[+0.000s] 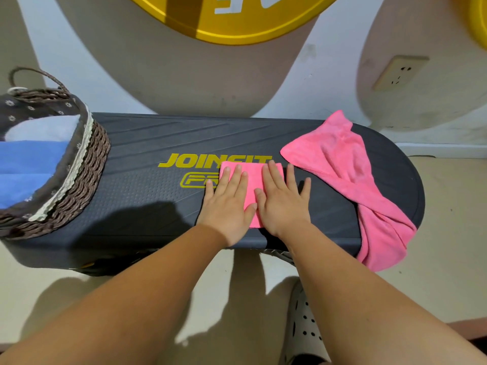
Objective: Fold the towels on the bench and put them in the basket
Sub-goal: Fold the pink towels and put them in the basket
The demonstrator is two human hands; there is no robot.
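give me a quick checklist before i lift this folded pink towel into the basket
1. The folded pink towel lies flat and compact on the bench: ok.
2. Grip on it: the left hand and right hand only press flat, fingers straight: not ok.
3. The basket stands open at the bench's left end: ok.
4. Room in it above the blue towel: cannot tell.
5. The other pink towel, unfolded, hangs over the bench's right end and might slip: not ok.
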